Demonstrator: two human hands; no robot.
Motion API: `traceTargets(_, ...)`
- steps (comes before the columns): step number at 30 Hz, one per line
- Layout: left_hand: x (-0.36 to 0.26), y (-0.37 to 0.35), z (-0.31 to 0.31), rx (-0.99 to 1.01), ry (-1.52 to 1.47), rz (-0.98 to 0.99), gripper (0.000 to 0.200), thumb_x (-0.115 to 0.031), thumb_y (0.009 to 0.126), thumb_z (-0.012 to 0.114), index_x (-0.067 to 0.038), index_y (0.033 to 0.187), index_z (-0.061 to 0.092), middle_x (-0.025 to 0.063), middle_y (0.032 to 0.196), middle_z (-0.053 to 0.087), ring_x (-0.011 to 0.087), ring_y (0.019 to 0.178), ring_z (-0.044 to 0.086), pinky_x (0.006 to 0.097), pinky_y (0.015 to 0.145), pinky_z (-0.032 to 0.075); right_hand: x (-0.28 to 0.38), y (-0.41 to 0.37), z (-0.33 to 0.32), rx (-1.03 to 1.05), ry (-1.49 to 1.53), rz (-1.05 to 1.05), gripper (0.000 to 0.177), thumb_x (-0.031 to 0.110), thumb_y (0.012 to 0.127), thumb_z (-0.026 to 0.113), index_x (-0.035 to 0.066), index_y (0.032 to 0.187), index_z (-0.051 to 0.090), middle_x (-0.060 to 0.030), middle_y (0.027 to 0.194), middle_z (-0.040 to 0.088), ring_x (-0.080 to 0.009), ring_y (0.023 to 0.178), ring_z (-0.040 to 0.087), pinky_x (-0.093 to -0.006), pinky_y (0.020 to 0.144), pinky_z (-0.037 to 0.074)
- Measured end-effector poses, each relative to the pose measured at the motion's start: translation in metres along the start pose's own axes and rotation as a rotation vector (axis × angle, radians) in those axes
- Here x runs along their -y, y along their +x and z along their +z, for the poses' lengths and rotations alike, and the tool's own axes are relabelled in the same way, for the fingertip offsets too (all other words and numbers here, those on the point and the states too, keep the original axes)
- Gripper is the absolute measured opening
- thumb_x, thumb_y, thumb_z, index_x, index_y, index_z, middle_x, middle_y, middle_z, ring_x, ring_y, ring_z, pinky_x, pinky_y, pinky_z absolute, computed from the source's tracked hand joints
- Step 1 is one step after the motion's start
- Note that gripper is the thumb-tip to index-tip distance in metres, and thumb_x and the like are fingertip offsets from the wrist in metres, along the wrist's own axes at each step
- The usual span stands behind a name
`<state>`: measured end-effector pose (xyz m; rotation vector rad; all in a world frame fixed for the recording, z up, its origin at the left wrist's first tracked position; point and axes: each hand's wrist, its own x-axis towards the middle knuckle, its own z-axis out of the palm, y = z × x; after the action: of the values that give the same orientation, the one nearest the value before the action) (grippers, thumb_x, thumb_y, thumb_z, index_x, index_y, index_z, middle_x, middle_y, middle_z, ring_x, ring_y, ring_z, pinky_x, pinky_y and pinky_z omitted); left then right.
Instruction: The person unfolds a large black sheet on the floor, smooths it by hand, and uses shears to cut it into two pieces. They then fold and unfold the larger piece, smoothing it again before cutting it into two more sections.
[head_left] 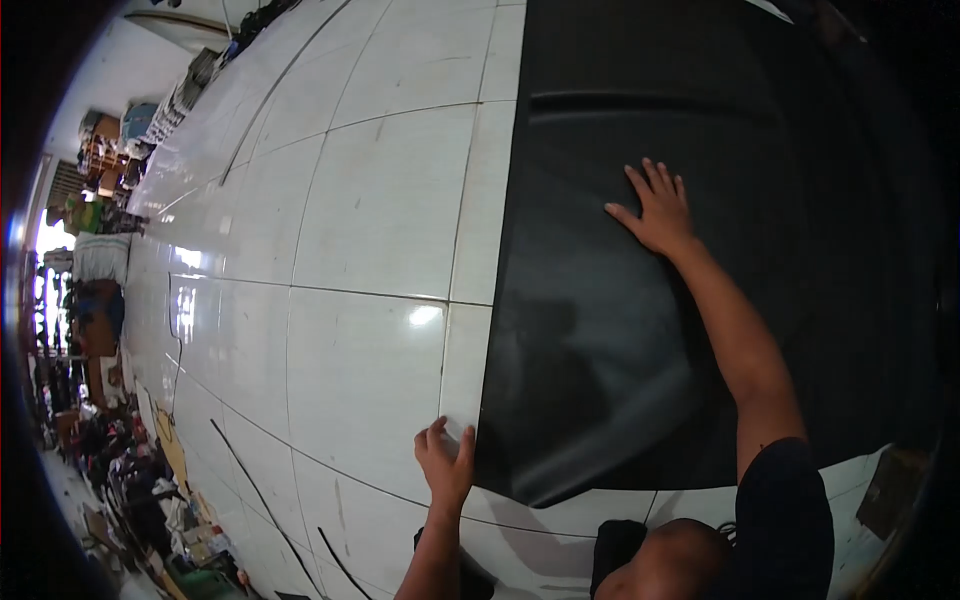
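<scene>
A large black sheet (600,220) lies on the white tiled floor (370,210), with a fold across its upper part and a raised, creased lower corner. My right hand (661,212) rests on the sheet with its fingers spread. Near the sheet's lower left edge, my left hand (445,465) is over the tiles, fingers apart and slightly curled, with nothing visible in it. The thumb of that hand is close to the sheet's edge; whether it touches is hard to tell.
Thin dark strips (262,505) lie on the tiles at the lower left, and another long strip (270,100) at the upper left. Piles of mixed items (120,450) line the far left. A brown piece (890,492) is at the lower right.
</scene>
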<state>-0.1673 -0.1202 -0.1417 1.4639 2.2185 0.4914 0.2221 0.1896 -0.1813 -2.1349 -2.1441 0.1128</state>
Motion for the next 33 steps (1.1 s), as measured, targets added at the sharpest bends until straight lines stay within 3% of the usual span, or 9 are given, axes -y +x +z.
traceTargets(3,-0.031,0.010,0.001,0.121,-0.006,-0.056,0.064,-0.038,0.081,0.078,0.001,0.124,0.053,0.0216,0.119,0.049,0.0374,0.114,0.048,0.0446,0.097,0.042,-0.001,0.009,-0.014,0.016,0.063,0.033,0.087,0.073,0.088,0.049,0.016,0.152,0.035,-0.0145,0.159,0.027,-0.0316,0.149,0.020,-0.0502,0.122,0.014)
traceTargets(7,-0.054,0.009,0.008,0.140,0.131,0.033,0.078,-0.041,0.074,0.084,0.000,0.130,0.047,0.0217,0.116,0.050,0.0369,0.110,0.051,0.0446,0.096,0.043,-0.003,-0.007,-0.019,-0.024,0.213,-0.071,0.086,0.066,0.087,0.058,0.014,0.151,0.036,-0.0143,0.158,0.030,-0.0312,0.148,0.023,-0.0471,0.122,0.017)
traceTargets(10,-0.052,0.005,0.005,0.253,0.059,-0.050,0.073,-0.036,0.074,0.084,0.000,0.126,0.048,0.0220,0.112,0.053,0.0375,0.104,0.055,0.0435,0.091,0.046,-0.008,-0.058,-0.028,0.049,0.397,-0.209,0.083,0.059,0.087,0.064,0.012,0.150,0.037,-0.0145,0.157,0.032,-0.0314,0.147,0.026,-0.0450,0.122,0.020)
traceTargets(14,-0.039,-0.004,0.002,0.393,-0.114,-0.204,0.054,-0.026,0.082,0.078,-0.001,0.120,0.049,0.0229,0.105,0.060,0.0377,0.099,0.060,0.0444,0.086,0.048,-0.048,-0.150,-0.058,-0.212,0.432,-0.147,0.069,0.052,0.091,0.063,0.008,0.141,0.047,-0.0160,0.143,0.049,-0.0330,0.131,0.048,-0.0455,0.108,0.039)
traceTargets(16,-0.014,-0.010,0.013,0.163,0.047,0.168,0.044,-0.022,0.085,0.074,-0.002,0.117,0.051,0.0211,0.092,0.066,0.0373,0.086,0.065,0.0448,0.077,0.050,-0.087,-0.211,-0.066,-0.323,0.320,0.131,0.065,0.051,0.092,0.062,0.005,0.136,0.051,-0.0160,0.132,0.055,-0.0336,0.122,0.054,-0.0454,0.101,0.043)
traceTargets(18,-0.023,-0.008,0.009,0.225,-0.068,-0.010,0.037,-0.019,0.087,0.071,-0.001,0.115,0.053,0.0199,0.087,0.067,0.0366,0.082,0.065,0.0445,0.073,0.050,-0.130,-0.258,-0.076,-0.390,0.201,0.459,0.063,0.051,0.092,0.061,0.004,0.133,0.053,-0.0166,0.124,0.059,-0.0339,0.115,0.058,-0.0453,0.096,0.046)
traceTargets(21,-0.011,-0.004,0.022,0.150,-0.070,0.110,0.021,-0.016,0.093,0.063,0.001,0.104,0.058,0.0159,0.088,0.065,0.0314,0.081,0.063,0.0400,0.075,0.049,-0.168,-0.326,-0.084,-0.178,0.251,0.915,0.066,0.052,0.091,0.062,0.000,0.130,0.055,-0.0191,0.121,0.058,-0.0337,0.109,0.061,-0.0446,0.093,0.048)
traceTargets(26,-0.014,0.024,0.011,0.338,-0.570,-0.074,0.017,-0.016,0.098,0.057,-0.001,0.104,0.059,0.0047,0.093,0.061,0.0153,0.082,0.053,0.0299,0.079,0.045,-0.134,-0.323,-0.071,-0.045,0.400,0.733,0.062,0.049,0.090,0.065,0.003,0.131,0.058,-0.0199,0.123,0.058,-0.0331,0.107,0.062,-0.0419,0.094,0.048)
traceTargets(33,-0.064,0.075,-0.040,0.540,-1.190,-0.453,0.028,-0.022,0.099,0.050,0.000,0.112,0.060,0.0151,0.106,0.068,0.0297,0.102,0.065,0.0417,0.096,0.051,-0.082,-0.264,-0.070,-0.311,1.741,0.711,0.071,0.036,0.091,0.069,0.011,0.148,0.036,-0.0197,0.146,0.041,-0.0303,0.132,0.044,-0.0431,0.103,0.043)
